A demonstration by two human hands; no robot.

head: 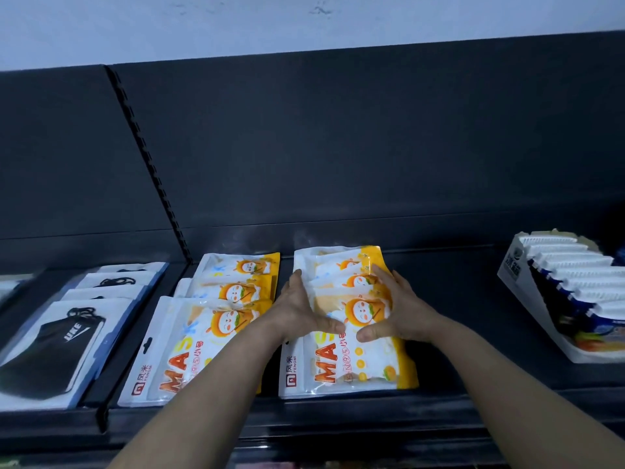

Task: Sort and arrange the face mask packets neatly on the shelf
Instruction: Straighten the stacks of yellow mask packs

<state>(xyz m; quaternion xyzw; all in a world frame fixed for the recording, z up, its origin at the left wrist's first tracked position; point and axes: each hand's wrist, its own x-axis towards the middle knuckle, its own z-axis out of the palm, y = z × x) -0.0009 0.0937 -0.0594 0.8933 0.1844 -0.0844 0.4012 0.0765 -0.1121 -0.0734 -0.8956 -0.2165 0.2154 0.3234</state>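
Note:
Two overlapping rows of white-and-orange face mask packets lie flat on the dark shelf (338, 414). The left row (189, 346) lies untouched. My hands bracket the right row (341, 367). My left hand (301, 306) presses with straight fingers against the row's left edge, thumb lying on the front packet. My right hand (395, 306) presses against the right edge in the same way, its thumb on the packet too. Both thumbs nearly meet over the cartoon print.
A row of clear packets with black masks (61, 343) lies at the far left, beyond a shelf divider. A white display carton (527, 299) of blue-and-white items stands at the right. Bare shelf (453, 299) shows between carton and packets. The dark back panel (338, 147) rises behind.

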